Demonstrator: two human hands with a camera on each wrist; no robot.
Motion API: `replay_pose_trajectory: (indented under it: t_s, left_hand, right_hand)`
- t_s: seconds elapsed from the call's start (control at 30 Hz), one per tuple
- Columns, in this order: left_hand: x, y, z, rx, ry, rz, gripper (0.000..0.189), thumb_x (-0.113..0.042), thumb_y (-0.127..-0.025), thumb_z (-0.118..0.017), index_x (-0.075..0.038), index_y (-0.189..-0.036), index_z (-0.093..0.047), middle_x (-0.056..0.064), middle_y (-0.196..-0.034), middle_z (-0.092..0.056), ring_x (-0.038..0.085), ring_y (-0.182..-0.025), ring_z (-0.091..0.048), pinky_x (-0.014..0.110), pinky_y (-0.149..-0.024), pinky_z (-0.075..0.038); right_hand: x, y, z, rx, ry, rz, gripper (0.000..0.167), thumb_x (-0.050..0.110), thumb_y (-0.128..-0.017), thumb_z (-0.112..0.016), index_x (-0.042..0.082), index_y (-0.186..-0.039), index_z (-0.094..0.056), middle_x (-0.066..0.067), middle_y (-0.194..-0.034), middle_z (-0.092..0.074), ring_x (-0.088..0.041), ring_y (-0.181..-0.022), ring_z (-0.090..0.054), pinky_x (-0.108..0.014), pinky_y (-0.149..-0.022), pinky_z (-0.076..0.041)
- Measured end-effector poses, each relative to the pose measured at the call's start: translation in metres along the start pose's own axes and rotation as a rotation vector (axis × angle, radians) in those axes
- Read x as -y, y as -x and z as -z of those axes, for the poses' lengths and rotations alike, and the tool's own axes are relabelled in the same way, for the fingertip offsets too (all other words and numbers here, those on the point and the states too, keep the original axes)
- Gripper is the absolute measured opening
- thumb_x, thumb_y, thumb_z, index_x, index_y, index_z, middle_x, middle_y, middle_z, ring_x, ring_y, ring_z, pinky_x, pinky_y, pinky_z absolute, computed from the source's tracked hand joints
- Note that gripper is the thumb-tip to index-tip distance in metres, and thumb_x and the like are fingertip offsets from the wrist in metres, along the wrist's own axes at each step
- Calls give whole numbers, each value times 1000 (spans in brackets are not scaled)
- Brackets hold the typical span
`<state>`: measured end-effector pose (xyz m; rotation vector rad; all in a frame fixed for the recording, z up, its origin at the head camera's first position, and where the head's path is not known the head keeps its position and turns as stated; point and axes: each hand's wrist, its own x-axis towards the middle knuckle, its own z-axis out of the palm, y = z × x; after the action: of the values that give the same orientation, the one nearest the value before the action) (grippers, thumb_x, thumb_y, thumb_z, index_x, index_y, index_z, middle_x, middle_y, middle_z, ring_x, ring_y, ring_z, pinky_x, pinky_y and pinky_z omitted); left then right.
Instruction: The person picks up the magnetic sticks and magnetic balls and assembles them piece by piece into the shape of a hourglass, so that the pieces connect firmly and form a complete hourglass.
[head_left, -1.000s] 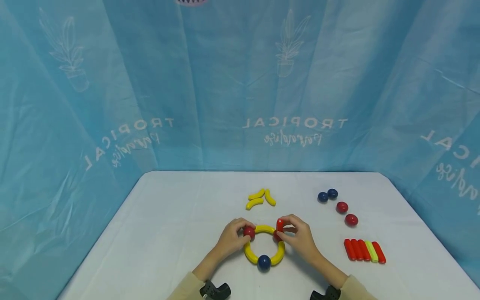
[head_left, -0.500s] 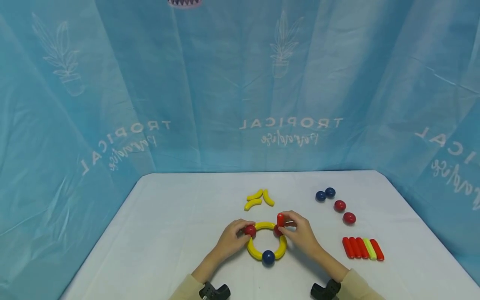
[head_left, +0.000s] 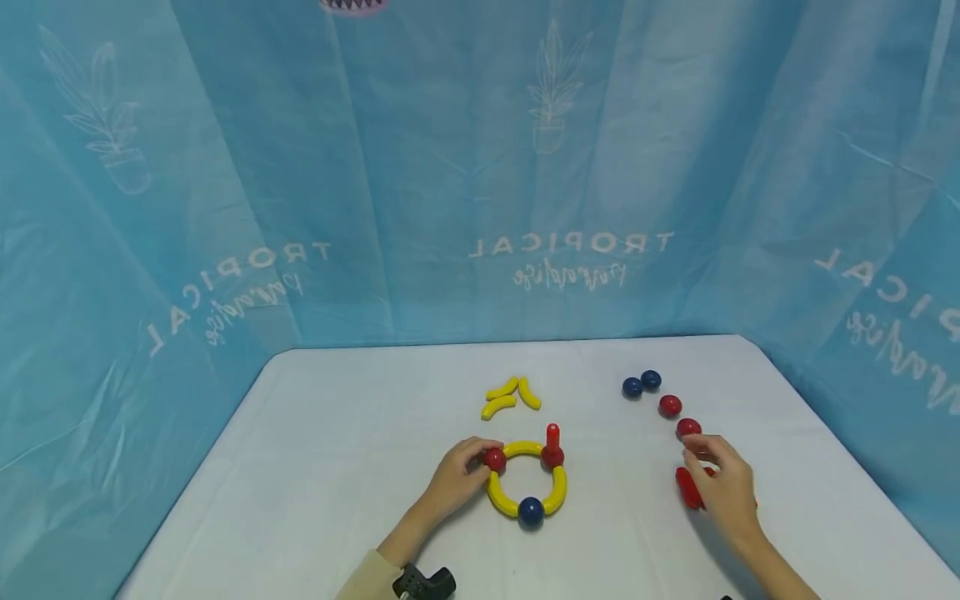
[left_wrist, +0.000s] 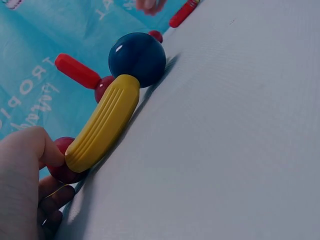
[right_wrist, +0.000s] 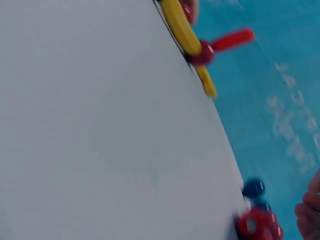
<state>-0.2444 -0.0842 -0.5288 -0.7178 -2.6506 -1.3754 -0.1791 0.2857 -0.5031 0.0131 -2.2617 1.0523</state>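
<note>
A ring of yellow curved rods (head_left: 502, 497), two red balls and a blue ball (head_left: 531, 512) lies on the table. My left hand (head_left: 452, 480) pinches the ring's left red ball (head_left: 494, 459) between thumb and fingers; the left wrist view shows the thumb against that red ball (left_wrist: 64, 170). From the ring's right red ball (head_left: 552, 457) a straight red rod (head_left: 552, 435) stands up, touched by no hand. My right hand (head_left: 727, 492) is over the row of straight rods (head_left: 686, 487), thumb and fingers apart, nothing visible between them. It hides most of that row.
Three loose yellow curved rods (head_left: 498, 407) lie behind the ring. At the back right are two dark blue balls (head_left: 632, 387) and two more red balls (head_left: 671, 406), the nearer one close to my right fingertips. A blue printed curtain (head_left: 480, 167) surrounds the white table (head_left: 360, 417).
My right hand has let go of the red rod, leaving it upright on the ring's red ball, and moved right to the row of rods. My left hand keeps its grip.
</note>
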Motion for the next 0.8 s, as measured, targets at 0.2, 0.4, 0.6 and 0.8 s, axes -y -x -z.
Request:
replay_pose_trajectory:
  t_s: [0.2, 0.4, 0.6, 0.8]
  left_hand:
    - [1, 0, 1, -2, 4, -4, 34, -5, -84, -59, -14, -116, -65, 0, -110, -67, 16, -101, -58, 34, -94, -48]
    - [1, -5, -2, 5, 5, 1, 34, -7, -84, -59, -16, -117, -64, -2, -111, -67, 13, -101, -57, 32, -94, -48]
    - [0, -5, -1, 10, -1, 29, 34, -10, -84, -59, -16, -117, -64, -3, -111, -66, 12, -102, -57, 33, -95, -48]
    - [-1, -3, 0, 18, -8, 47, 33, -11, -84, -58, -17, -116, -65, -3, -110, -66, 11, -98, -56, 31, -92, -48]
  right_hand:
    - [-25, 6, 37, -4, 199, -310, 27, 1, -87, -63, -4, -113, -61, -24, -109, -64, -21, -93, -61, 4, -64, -36]
    - [-39, 5, 52, 96, 263, -444, 33, 5, -87, -63, -9, -117, -56, -31, -104, -63, -33, -83, -60, -10, -50, -43]
    - [-41, 2, 54, 132, 260, -480, 38, 6, -85, -65, -13, -116, -54, -30, -92, -65, -25, -71, -58, -13, -49, -45]
    - [-40, 2, 52, 76, 308, -433, 40, 2, -79, -71, -15, -111, -57, -30, -85, -65, -30, -69, -59, -13, -48, -42]
